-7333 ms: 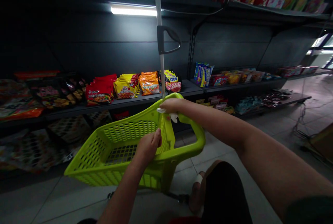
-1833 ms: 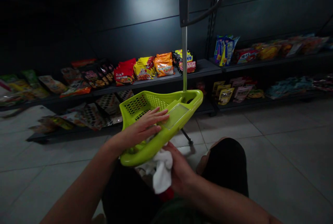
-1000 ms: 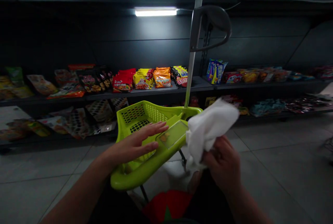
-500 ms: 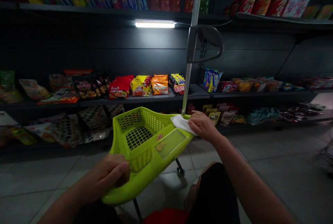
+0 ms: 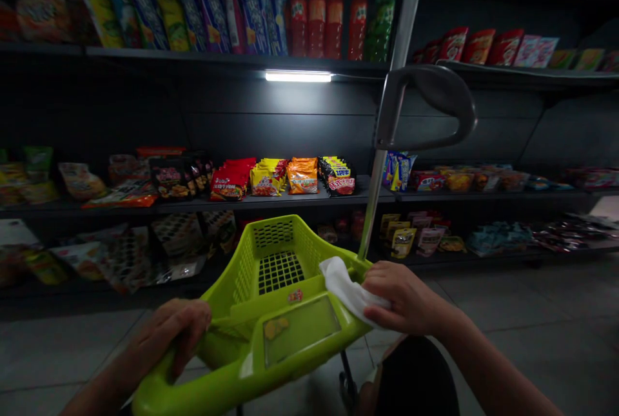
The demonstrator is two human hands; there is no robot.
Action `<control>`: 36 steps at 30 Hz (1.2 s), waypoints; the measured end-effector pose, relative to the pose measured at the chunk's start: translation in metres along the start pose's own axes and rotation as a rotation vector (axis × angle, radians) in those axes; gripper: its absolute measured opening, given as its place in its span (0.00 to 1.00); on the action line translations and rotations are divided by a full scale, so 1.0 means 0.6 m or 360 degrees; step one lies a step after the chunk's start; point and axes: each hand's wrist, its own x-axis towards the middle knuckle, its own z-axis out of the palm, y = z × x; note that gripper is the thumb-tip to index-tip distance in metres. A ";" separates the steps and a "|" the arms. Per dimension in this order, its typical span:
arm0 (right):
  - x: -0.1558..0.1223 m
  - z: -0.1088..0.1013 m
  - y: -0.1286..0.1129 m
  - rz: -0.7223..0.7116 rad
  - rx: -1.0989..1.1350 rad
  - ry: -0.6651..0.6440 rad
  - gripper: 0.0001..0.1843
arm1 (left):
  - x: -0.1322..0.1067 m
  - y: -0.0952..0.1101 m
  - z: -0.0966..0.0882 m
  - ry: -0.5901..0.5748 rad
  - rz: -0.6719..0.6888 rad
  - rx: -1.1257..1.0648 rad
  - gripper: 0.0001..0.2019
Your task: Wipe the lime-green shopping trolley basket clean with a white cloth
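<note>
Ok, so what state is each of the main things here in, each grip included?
Left grip: curled around the green cart handle
Right grip: closed on the white cloth
White cloth: crumpled, lying over the cart's right edge
Green basket: upright, open-topped
Strip light: on
Metal pole: tilted
Red drink bottles: upright, caps on
Green drink bottle: upright

Green cart (image 5: 271,305) at 6 o'clock in view, w/ clear panel (image 5: 300,331) by handlebar (image 5: 232,396). L hand (image 5: 184,329), 7–8 o'clock, curls over handlebar's L side. R hand (image 5: 403,300), 4–5 o'clock, presses white cloth (image 5: 345,290) on cart's R rim, nr base of metal pole (image 5: 372,206). Grey loop (image 5: 389,106) on pole, 2 o'clock. Pkts (image 5: 280,177) on shelf (image 5: 290,204) nr ctr; light tube (image 5: 298,77) & btls (image 5: 316,22) at 12.
</note>
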 end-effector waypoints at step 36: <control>-0.044 0.204 -0.119 0.0666 0.1276 0.1313 0.13 | 0.038 0.186 0.009 -0.0217 -0.0176 0.1081 0.34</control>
